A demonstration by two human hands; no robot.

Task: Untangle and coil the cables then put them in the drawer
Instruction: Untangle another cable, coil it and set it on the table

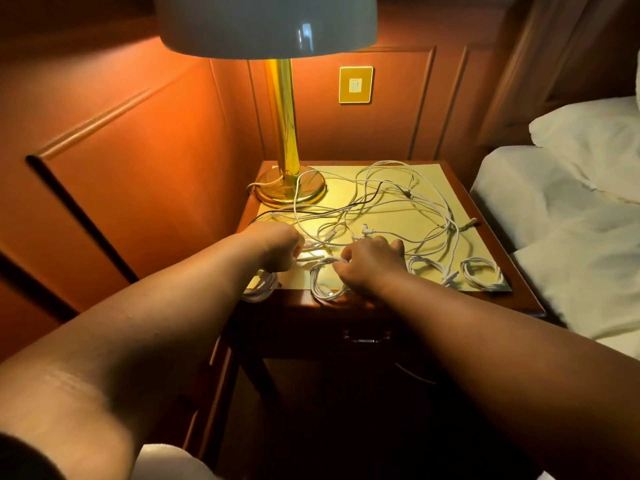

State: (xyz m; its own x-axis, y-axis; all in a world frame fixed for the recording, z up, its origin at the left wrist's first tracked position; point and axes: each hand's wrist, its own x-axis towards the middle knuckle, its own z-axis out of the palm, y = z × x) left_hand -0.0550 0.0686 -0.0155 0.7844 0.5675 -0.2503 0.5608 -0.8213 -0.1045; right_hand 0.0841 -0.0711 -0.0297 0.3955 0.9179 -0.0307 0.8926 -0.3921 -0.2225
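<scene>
White cables (381, 199) sprawl in a loose tangle across the back and middle of the counter (485, 188), with one dark cable (367, 194) threaded through them. Along the front edge lie finished coils: one (329, 282) under the right hand, two more (427, 266) (481, 273) toward the bed side, and another (259, 285) half hanging over the left front corner.

The left hand (277, 245) has its fingers curled around a white strand near a connector, apparently pinching it. The right hand (367, 263) rests over the near coil with fingers bent onto its loops, seemingly gripping them; just how tightly I cannot tell.

These cables look light, thin and limp, so they should lift with almost no effort but will drag neighbours along wherever loops cross. Their smooth jackets probably slide easily through the fingers, which helps when feeding a strand out of a knot, yet lets a coil spring open if released carelessly. Best hold is likely just behind a plug, where the stiffer end gives something to pull and follow; tugging mid-span would probably tighten the tangle.

The drawer (367, 336) below the top appears closed, its handle visible. A brass lamp (287, 181) stands at the back left, its own cord close to the tangle and easy to snag.
</scene>
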